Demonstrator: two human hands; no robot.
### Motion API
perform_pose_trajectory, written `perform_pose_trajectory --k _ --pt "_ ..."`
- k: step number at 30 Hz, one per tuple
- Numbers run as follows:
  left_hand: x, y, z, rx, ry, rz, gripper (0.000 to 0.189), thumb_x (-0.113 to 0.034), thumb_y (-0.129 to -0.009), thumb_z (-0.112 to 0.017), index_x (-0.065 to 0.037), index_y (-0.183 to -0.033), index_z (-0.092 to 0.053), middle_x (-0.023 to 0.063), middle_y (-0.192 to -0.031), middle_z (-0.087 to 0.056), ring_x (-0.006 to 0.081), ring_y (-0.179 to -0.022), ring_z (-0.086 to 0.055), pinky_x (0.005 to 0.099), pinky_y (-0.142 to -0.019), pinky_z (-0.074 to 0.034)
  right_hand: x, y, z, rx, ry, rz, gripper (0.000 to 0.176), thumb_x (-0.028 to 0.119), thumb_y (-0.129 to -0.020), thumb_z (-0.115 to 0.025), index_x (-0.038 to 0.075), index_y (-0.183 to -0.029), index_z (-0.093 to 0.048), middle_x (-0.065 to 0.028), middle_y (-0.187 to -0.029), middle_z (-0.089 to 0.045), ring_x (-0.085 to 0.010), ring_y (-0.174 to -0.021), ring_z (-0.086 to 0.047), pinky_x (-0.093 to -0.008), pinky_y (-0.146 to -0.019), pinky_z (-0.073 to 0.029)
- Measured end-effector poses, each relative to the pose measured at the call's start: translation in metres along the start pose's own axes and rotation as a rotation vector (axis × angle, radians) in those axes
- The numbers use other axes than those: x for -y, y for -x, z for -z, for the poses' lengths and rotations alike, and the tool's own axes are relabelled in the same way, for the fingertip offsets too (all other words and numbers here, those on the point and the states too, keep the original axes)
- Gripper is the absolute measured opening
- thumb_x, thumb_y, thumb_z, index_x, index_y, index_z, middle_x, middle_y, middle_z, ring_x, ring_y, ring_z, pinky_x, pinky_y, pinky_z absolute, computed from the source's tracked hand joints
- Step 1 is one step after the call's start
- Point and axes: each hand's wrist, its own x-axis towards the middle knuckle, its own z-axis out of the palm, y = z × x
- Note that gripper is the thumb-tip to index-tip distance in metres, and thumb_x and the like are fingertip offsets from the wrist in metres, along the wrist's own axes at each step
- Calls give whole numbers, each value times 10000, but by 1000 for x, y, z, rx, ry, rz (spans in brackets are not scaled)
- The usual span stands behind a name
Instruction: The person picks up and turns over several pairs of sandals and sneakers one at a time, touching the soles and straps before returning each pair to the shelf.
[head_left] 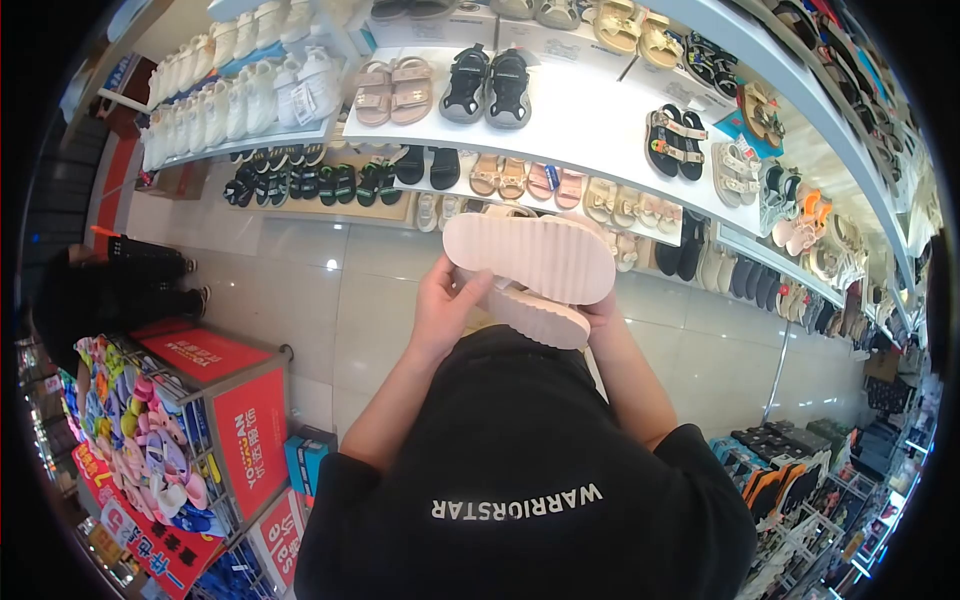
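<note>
A pair of pale pink sandals is held up in front of my chest, with ridged soles facing me. The upper sandal (530, 255) lies across the view, and the lower sandal (540, 316) is tilted beneath it, partly covered. My left hand (445, 305) grips the pair at the left, thumb against the soles. At the right end, my right hand (602, 318) holds the sandals; most of its fingers are hidden behind them. The straps are mostly out of sight on the far side.
White shelves (590, 120) ahead carry several pairs of sandals, with white shoes (240, 105) at upper left. A red-sided bin (250, 440) heaped with colourful slippers (150, 440) stands at left, near a person in dark clothes (120, 290). Packed racks (790, 470) stand at lower right.
</note>
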Motion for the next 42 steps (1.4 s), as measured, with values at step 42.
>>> perform_pose_trajectory --k 42 --pt "27 38 64 122 817 -63 621 -264 -880 -528 54 -1398 -401 233 -1323 -549 337 -1178 -588 444 -1030 -464 -64 -53 -129 51 2307 -59 489 200 -769 -762 157 -1232 -611 -76 -1032 -648 -281 -812 -672 -381 -653 -545"
